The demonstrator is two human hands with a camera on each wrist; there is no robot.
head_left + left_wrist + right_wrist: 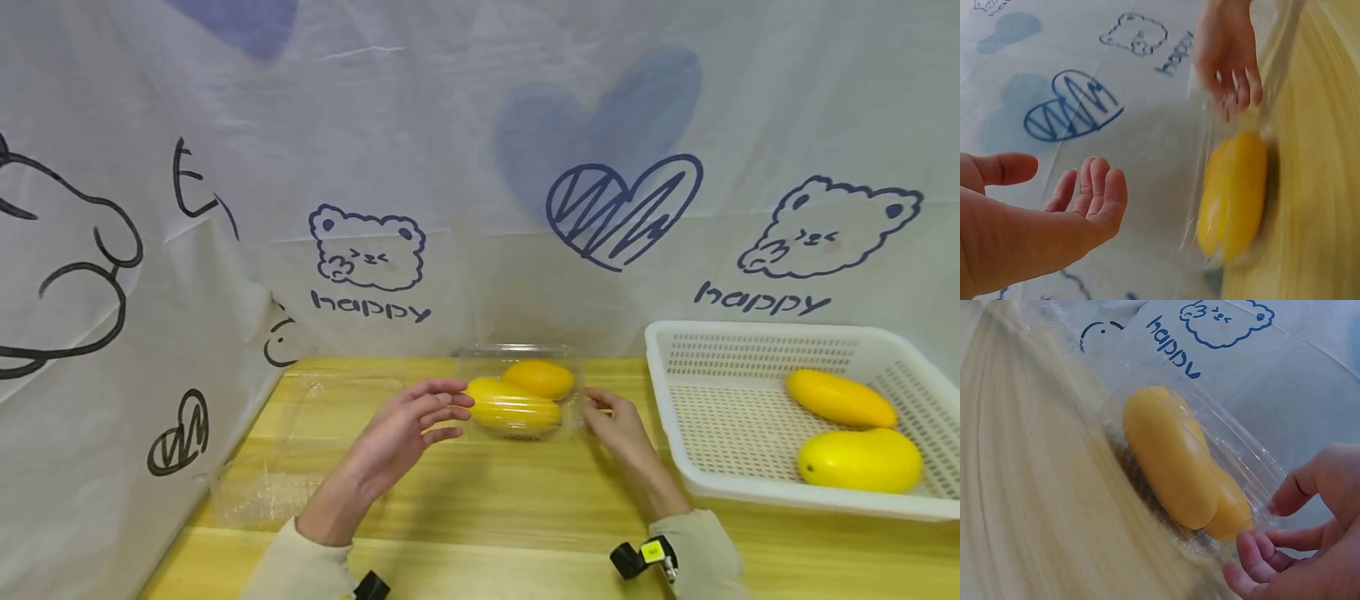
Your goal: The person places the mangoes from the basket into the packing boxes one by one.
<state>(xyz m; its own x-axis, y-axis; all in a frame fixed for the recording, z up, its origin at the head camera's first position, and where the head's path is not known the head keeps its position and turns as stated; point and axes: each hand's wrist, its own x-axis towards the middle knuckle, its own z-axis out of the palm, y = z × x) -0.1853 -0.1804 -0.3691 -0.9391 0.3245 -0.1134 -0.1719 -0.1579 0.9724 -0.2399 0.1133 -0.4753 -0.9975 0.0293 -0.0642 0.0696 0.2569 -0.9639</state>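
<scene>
Two yellow mangoes lie side by side in a clear plastic box near the back of the table. My left hand is at the box's left end, its fingers loosely extended and nothing in its grasp. In the left wrist view that palm faces the box across a gap. At the opposite end is my right hand, fingers slightly bent. The right wrist view puts its thumb and fingertips beside the box's corner; whether they touch it is hard to tell.
On the right stands a white perforated basket holding two more mangoes. Another clear plastic container lies at the table's left side, barely visible. Behind the wooden table hangs a pale printed cloth.
</scene>
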